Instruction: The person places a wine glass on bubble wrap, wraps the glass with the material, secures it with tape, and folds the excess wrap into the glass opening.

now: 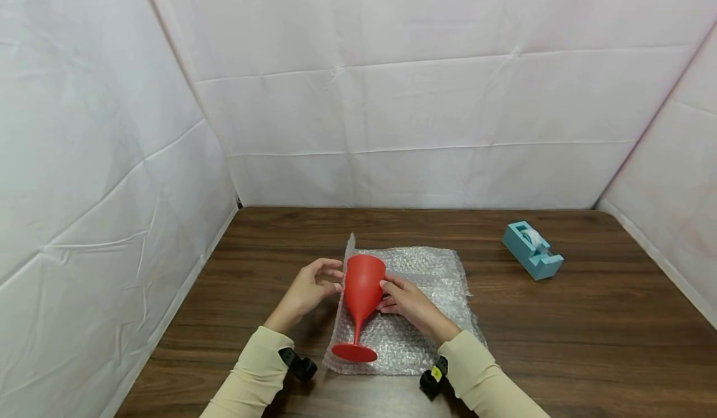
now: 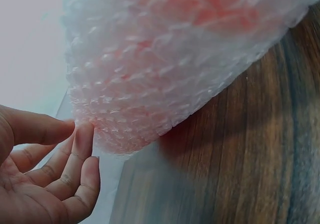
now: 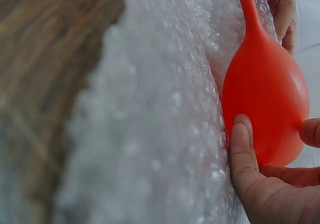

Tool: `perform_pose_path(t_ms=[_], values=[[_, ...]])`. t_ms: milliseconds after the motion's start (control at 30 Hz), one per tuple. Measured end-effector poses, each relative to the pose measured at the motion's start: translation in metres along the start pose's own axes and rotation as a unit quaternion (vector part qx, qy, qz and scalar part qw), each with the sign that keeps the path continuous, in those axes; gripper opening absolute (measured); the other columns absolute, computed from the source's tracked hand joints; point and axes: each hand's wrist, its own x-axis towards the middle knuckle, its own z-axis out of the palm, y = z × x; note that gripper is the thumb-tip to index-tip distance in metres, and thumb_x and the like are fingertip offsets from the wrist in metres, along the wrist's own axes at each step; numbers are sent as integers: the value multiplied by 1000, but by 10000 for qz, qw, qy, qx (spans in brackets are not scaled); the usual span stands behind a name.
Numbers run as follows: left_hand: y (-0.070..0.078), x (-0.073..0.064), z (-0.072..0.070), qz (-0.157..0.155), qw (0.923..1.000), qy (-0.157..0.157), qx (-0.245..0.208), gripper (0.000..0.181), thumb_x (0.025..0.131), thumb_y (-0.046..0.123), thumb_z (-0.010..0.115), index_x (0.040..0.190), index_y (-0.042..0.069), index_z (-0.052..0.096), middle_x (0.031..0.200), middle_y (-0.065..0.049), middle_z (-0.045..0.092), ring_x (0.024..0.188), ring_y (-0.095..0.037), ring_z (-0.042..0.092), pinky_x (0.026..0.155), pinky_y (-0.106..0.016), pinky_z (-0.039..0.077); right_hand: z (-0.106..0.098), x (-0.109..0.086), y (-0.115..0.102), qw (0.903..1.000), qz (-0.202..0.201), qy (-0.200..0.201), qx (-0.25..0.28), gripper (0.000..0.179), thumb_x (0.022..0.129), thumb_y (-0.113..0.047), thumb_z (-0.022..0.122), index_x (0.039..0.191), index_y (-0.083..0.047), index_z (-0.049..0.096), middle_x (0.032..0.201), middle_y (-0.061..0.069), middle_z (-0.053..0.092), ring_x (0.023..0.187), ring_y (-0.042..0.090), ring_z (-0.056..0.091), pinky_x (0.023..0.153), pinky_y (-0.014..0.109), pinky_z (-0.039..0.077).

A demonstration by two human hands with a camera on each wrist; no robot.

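Observation:
A red plastic-looking goblet (image 1: pixel 364 284) lies on its side over the left part of a sheet of bubble wrap (image 1: pixel 434 318), its foot toward me. My right hand (image 1: pixel 411 306) holds the bowl from the right, with the thumb on top and fingers against its side, as the right wrist view shows. At the left, my left hand (image 1: pixel 305 290) pinches the raised edge of the bubble wrap between thumb and fingertips. In the left wrist view the bubble wrap (image 2: pixel 145 79) stands up from the table, and the goblet's red shows through it.
A light blue tape dispenser (image 1: pixel 532 250) with a roll of clear tape stands on the brown wooden table (image 1: pixel 588 318), back right. White cloth walls (image 1: pixel 420 107) enclose the table at the back and sides. A black wrist camera (image 1: pixel 302 368) sits at each cuff.

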Motion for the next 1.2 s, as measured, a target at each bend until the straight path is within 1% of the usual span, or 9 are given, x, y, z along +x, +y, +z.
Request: perform_pose_path(t_ms=[133,267,400,500,667,800,933,1067,1200], values=[[0,0,3,-78,9999,73,131,42,83,-10,62,124,-5,55,112,-25,64,89,-28,69,80,-35,56,-2,0,2,10000,-2,-30,-10,54,101,-23,44,143,9,32,112,18,58,78,12,61,79,29,55],[-2,1,6,-107,9998,120,144,42,82,-10,63,123,-3,57,111,-23,64,88,-28,69,79,-35,56,-4,1,4,10000,17,-22,-54,54,101,-23,44,144,8,31,114,18,58,79,11,61,81,30,55],[-5,3,9,-88,9998,130,95,42,82,-11,63,123,-4,57,111,-23,63,88,-28,69,78,-34,56,-7,2,6,10000,8,-60,-77,54,101,-22,44,143,9,31,114,18,58,80,11,61,82,31,55],[-5,4,11,-87,9998,151,69,41,82,-11,63,122,-4,57,111,-23,63,87,-27,68,78,-33,56,-9,1,7,9999,-23,-95,-74,53,102,-21,44,143,9,31,112,17,58,81,11,61,83,30,54],[-6,3,14,-96,9997,220,56,41,81,-11,64,121,-3,58,108,-21,63,82,-21,67,74,-30,56,-10,0,8,9999,-73,-105,-63,53,102,-21,44,143,10,32,107,14,59,81,11,62,83,30,54],[-7,3,17,-101,9996,244,14,41,81,-11,64,120,-3,59,107,-21,63,80,-18,66,72,-28,55,-13,-1,9,9999,-86,-73,-117,55,101,-21,46,143,11,31,110,17,60,83,10,63,84,30,55],[-7,3,19,19,9996,296,17,39,80,-12,64,118,-3,60,105,-21,63,81,-20,65,72,-28,55,-15,-2,10,9998,-112,-115,-137,56,101,-22,46,144,12,30,114,19,59,84,10,63,84,30,54],[-8,4,22,183,9988,409,171,37,78,-13,65,114,-3,63,102,-20,64,84,-22,64,71,-26,54,-17,-1,11,9997,-150,-170,-89,56,101,-20,46,143,12,30,110,17,61,83,10,63,82,28,55],[-8,4,24,267,9980,500,290,35,78,-13,66,112,-3,64,102,-19,65,85,-24,63,71,-25,54,-18,-1,12,9997,-144,-168,-61,55,101,-19,46,143,12,31,107,15,62,82,9,63,81,26,55]])
